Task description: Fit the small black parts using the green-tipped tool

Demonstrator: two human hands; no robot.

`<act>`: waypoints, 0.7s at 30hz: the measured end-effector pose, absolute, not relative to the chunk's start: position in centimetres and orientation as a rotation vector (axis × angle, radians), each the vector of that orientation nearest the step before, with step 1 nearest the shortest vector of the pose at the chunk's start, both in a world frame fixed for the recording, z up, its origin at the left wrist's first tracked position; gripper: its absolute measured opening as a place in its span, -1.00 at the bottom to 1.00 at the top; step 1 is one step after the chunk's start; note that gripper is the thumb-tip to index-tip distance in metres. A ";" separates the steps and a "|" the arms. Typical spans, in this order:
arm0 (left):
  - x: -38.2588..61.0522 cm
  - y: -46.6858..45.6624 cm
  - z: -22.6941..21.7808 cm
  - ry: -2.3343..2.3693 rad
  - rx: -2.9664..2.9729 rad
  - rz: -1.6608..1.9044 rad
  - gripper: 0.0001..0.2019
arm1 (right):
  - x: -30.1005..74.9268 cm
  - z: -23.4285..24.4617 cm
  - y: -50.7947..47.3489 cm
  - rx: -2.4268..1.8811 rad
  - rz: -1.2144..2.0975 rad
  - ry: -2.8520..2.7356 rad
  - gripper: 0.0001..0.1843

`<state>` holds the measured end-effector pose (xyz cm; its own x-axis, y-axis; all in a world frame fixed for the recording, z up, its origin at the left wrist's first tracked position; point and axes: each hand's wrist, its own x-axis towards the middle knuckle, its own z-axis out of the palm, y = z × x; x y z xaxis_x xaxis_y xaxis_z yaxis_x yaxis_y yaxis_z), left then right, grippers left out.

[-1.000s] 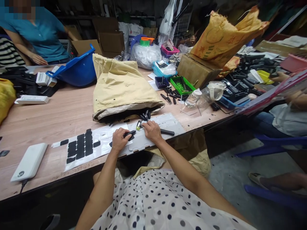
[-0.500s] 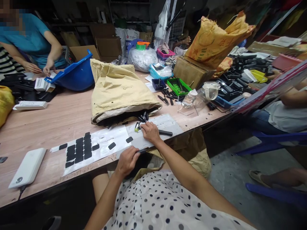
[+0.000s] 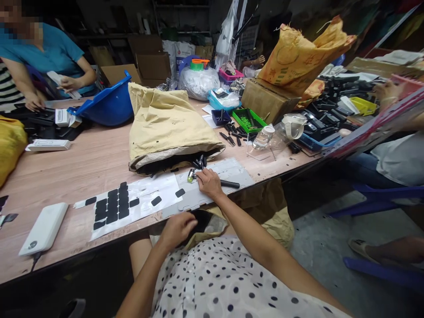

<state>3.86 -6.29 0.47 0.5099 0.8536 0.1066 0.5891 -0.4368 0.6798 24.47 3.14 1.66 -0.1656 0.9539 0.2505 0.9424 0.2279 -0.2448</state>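
Observation:
My right hand [image 3: 208,182] rests on a grey sheet [image 3: 228,168] at the table's front edge. Its fingers are closed on a black rod [image 3: 231,183] that lies flat, and a small silver-and-yellow part [image 3: 191,175] sits at the fingertips. My left hand [image 3: 179,227] is below the table edge, fingers curled over the dark mouth of a tan bag [image 3: 207,223] in my lap; what it holds is hidden. Left of the grey sheet lies a white backing sheet [image 3: 145,207] with several black pads [image 3: 112,206]. Two single pads [image 3: 179,192] lie nearer my hands.
A big tan sack [image 3: 165,128] lies open behind the sheets, spilling black parts [image 3: 199,161]. A white power bank [image 3: 43,229] sits front left, a blue basin [image 3: 106,105] further back, a green tray [image 3: 250,119] and clear jug [image 3: 265,137] to the right. Other people work at both ends.
My left hand has drawn back from the sheet with a black piece, dropping off the table edge to the bag in my lap. My right hand has stayed on the rod.

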 end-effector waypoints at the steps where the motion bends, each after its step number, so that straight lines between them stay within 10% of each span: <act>1: 3.8 -4.7 1.4 1.272 2.148 0.716 -0.85 | 24.5 1.6 3.1 -1.758 0.042 -2.156 -0.70; 9: 0.2 8.8 2.3 2.276 1.794 1.167 -0.88 | 24.3 1.3 3.3 -1.741 0.026 -2.158 -0.72; 21: -1.0 4.4 1.1 2.075 1.934 1.005 -0.84 | 24.2 2.1 3.1 -1.768 0.081 -2.165 -0.70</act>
